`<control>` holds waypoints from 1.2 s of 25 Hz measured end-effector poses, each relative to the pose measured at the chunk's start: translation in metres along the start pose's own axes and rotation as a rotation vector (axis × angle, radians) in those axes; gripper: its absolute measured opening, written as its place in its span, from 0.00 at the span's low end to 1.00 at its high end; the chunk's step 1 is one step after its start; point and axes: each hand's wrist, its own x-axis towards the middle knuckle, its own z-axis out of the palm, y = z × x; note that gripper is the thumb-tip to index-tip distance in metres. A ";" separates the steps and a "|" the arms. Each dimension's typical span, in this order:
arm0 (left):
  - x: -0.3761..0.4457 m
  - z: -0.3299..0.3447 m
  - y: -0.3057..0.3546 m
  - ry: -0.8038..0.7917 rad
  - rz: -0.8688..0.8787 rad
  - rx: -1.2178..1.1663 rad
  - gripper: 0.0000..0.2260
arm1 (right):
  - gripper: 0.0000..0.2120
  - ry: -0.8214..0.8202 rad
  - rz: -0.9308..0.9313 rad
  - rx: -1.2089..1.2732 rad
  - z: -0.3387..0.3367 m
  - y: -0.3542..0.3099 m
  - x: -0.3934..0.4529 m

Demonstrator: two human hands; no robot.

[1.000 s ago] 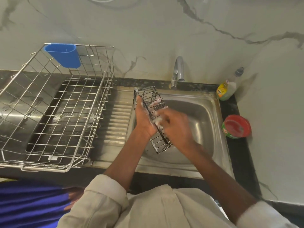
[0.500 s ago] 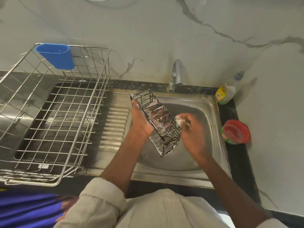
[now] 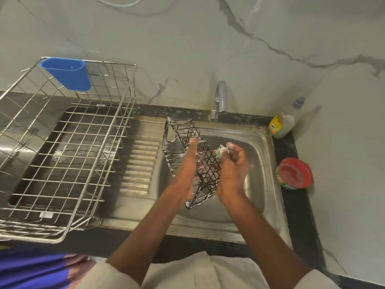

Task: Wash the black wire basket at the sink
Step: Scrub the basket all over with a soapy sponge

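soapy black wire basket tilted over the sink
my left hand grips its side; my right hand pinches a sudsy green scrubber against it.

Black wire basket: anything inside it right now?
Only the left hand's fingers show through the black wire basket, with foam on the wires. No dishes visible. The left hand and right hand, which holds a green scrubber, cover part of the interior.
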 end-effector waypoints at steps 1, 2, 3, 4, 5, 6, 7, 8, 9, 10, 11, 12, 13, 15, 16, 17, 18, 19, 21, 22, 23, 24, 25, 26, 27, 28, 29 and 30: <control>-0.003 0.000 -0.002 -0.004 -0.003 -0.049 0.21 | 0.12 0.002 0.006 0.003 0.000 0.000 0.001; -0.002 -0.002 -0.005 -0.014 -0.015 -0.099 0.22 | 0.13 -0.016 0.008 -0.002 0.002 -0.001 0.002; -0.002 -0.004 -0.007 -0.024 -0.019 -0.128 0.23 | 0.13 -0.052 0.015 -0.029 0.003 -0.004 0.002; -0.001 -0.007 -0.008 -0.035 -0.019 -0.146 0.24 | 0.14 -0.106 0.022 -0.085 0.005 -0.008 0.002; -0.001 -0.010 -0.008 -0.050 -0.018 -0.152 0.24 | 0.14 -0.163 0.003 -0.186 0.006 -0.013 0.002; 0.002 -0.015 -0.011 -0.068 -0.013 -0.151 0.24 | 0.14 -0.205 -0.072 -0.319 0.007 -0.018 0.002; 0.001 -0.018 -0.011 -0.076 -0.003 -0.148 0.23 | 0.14 -0.220 -0.191 -0.466 0.007 -0.025 0.003; 0.001 -0.019 -0.013 -0.082 0.012 -0.144 0.24 | 0.14 -0.226 -0.313 -0.599 0.007 -0.030 0.005; 0.001 -0.020 -0.013 -0.090 0.034 -0.140 0.24 | 0.14 -0.234 -0.413 -0.714 0.009 -0.036 0.006; 0.001 -0.021 -0.014 -0.101 0.054 -0.132 0.25 | 0.14 -0.253 -0.475 -0.810 0.012 -0.040 0.006; 0.001 -0.019 -0.012 -0.092 0.071 -0.130 0.26 | 0.15 -0.281 -0.513 -0.882 0.015 -0.044 0.005; 0.000 -0.018 -0.010 -0.080 0.081 -0.120 0.29 | 0.16 -0.321 -0.541 -0.928 0.020 -0.044 0.003; -0.003 -0.014 -0.006 -0.071 0.086 -0.117 0.33 | 0.16 -0.372 -0.565 -0.968 0.025 -0.044 0.000; -0.004 -0.008 -0.004 -0.068 0.086 -0.129 0.37 | 0.18 -0.477 -0.616 -1.033 0.032 -0.044 -0.012; -0.003 -0.008 -0.005 -0.075 0.090 -0.140 0.36 | 0.20 -0.516 -0.631 -1.025 0.032 -0.044 -0.018; -0.005 -0.008 -0.002 -0.082 0.089 -0.150 0.36 | 0.20 -0.545 -0.614 -0.975 0.027 -0.045 -0.023; -0.006 -0.010 -0.001 -0.098 0.089 -0.149 0.36 | 0.20 -0.567 -0.564 -0.905 0.020 -0.048 -0.025; -0.007 -0.014 0.001 -0.130 0.079 -0.141 0.37 | 0.17 -0.586 -0.513 -0.847 0.012 -0.052 -0.026; -0.011 -0.016 0.004 -0.153 0.058 -0.093 0.39 | 0.13 -0.583 -0.448 -0.819 0.008 -0.057 -0.024; -0.012 -0.017 0.004 -0.173 0.053 -0.075 0.38 | 0.12 -0.556 -0.447 -0.845 0.011 -0.058 -0.024; -0.016 -0.015 0.006 -0.188 0.059 -0.070 0.37 | 0.11 -0.540 -0.478 -0.881 0.015 -0.059 -0.026; -0.017 -0.015 0.006 -0.190 0.066 -0.070 0.37 | 0.11 -0.553 -0.520 -0.904 0.018 -0.059 -0.029; -0.018 -0.016 0.006 -0.177 0.065 -0.061 0.37 | 0.11 -0.592 -0.565 -0.909 0.018 -0.058 -0.033; -0.016 -0.018 0.004 -0.174 0.064 -0.044 0.39 | 0.12 -0.635 -0.600 -0.900 0.012 -0.055 -0.038; -0.015 -0.021 0.004 -0.186 0.049 -0.035 0.40 | 0.13 -0.664 -0.610 -0.890 0.004 -0.054 -0.041; -0.016 -0.022 0.003 -0.206 0.015 -0.032 0.42 | 0.14 -0.665 -0.584 -0.879 -0.004 -0.053 -0.040; -0.019 -0.022 0.001 -0.213 -0.006 -0.029 0.44 | 0.15 -0.630 -0.545 -0.873 -0.008 -0.053 -0.038; -0.020 -0.019 0.000 -0.206 -0.004 -0.014 0.43 | 0.15 -0.579 -0.516 -0.871 -0.008 -0.052 -0.034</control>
